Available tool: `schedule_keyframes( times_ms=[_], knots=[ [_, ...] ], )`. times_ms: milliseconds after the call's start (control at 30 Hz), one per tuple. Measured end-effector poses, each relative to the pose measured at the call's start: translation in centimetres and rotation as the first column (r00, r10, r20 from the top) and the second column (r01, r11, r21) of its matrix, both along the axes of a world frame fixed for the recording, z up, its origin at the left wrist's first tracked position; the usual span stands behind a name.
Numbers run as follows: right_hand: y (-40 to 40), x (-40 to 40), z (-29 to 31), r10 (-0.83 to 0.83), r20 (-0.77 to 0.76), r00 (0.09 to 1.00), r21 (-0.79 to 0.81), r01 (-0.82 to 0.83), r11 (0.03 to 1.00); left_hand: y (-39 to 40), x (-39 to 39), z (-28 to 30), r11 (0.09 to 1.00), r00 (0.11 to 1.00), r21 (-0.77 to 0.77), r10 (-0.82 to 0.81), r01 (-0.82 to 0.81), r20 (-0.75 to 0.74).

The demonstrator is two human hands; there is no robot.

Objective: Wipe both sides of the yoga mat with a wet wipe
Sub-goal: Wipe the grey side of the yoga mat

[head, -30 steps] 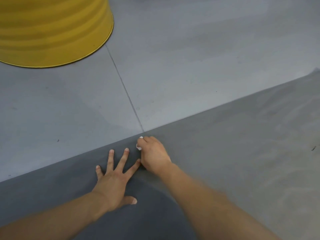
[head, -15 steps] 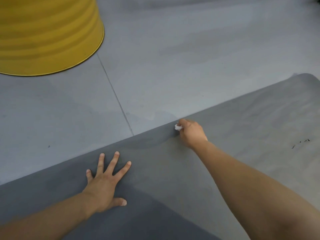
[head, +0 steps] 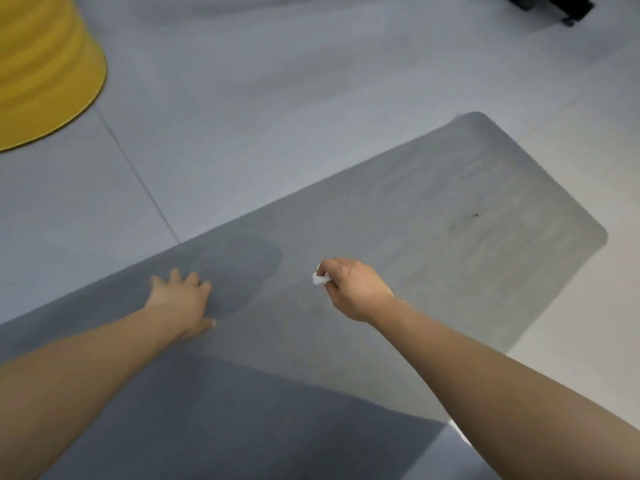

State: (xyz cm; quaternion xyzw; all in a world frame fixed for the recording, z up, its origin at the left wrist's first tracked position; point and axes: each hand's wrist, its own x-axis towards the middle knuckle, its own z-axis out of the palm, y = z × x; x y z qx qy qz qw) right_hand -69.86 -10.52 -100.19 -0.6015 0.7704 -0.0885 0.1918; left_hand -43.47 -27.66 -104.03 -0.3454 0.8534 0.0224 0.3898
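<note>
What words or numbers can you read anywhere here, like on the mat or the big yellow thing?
There are none to read.
yoga mat: no print, only a few small dark specks, not letters.
yellow tub: plain ribbed side, no label showing.
wet wipe in the right hand: plain white.
dark object at the top edge: too cut off to tell.

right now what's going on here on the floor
A person is cleaning a grey yoga mat spread flat on the floor. The left hand presses flat on the mat, fingers spread, as if steadying it. The right hand pinches a small bunched white wet wipe over the middle of the mat. A darker patch near the left hand looks damp. A yellow barrel stands beyond the mat.
</note>
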Motion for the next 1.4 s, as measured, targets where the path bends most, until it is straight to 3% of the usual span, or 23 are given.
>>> schedule_keyframes(
  times_ms=[133,367,567,833,1133,1400],
  knots=[
    [5.0,-2.2,0.6,-0.088,-0.03,0.996,0.004,0.088,0.996,3.9,-7.1,1.7,0.989,0.972,0.005,-0.144,0.147,-0.185],
    [11.7,-7.1,2.9,-0.173,-0.133,0.976,0.054,0.182,0.982,12.7,-16.4,3.6,0.969,0.933,0.089,-0.192,0.229,-0.303],
    [16.3,-14.4,4.0,0.02,-0.291,0.956,0.04,-0.009,0.999,17.4,-21.9,4.7,0.965,0.927,0.054,-0.23,0.257,-0.295],
    [15.8,-22.9,7.2,0.273,-0.386,0.881,0.285,-0.168,0.944,22.1,-29.7,11.3,0.995,0.938,-0.019,-0.1,0.099,-0.331],
    [9.3,-24.4,3.4,0.308,-0.308,0.9,0.056,-0.306,0.95,20.9,-32.0,11.9,0.98,0.913,-0.13,0.084,-0.147,-0.399],
    [0.3,-20.6,5.9,0.53,-0.226,0.817,-0.008,-0.546,0.838,15.5,-26.5,16.6,0.852,0.837,-0.262,0.304,-0.453,-0.455]
  ],
)
